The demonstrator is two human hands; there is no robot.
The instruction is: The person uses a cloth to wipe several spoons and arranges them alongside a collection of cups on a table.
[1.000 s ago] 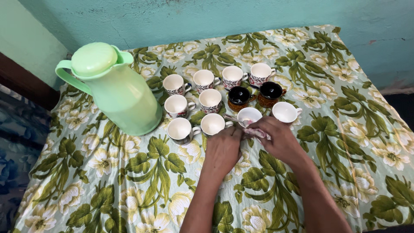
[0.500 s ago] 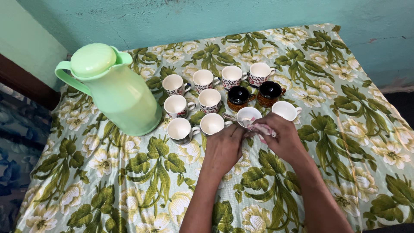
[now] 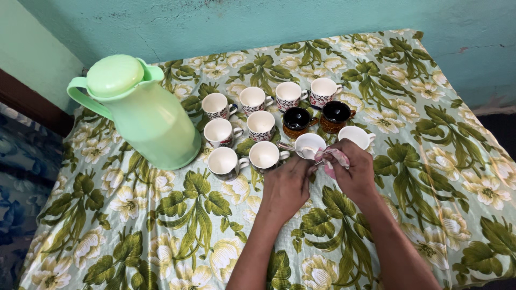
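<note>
Both my hands meet just in front of a white cup in the front row of cups. My left hand is closed on a thin metal spoon, whose end pokes out to the left over the cup's rim. Pinched in my right hand is a small pink and white cloth, wrapped around the spoon's other end. Another white cup stands right behind my right hand.
A tall pale green jug with a lid stands at the left. Several white patterned cups and two dark brown cups cluster behind my hands. A green floral tablecloth covers the table. A teal wall runs behind.
My hands have crept slightly up toward the cups. The cloth has slid to the right along the spoon and now shows more above my right fingers.
</note>
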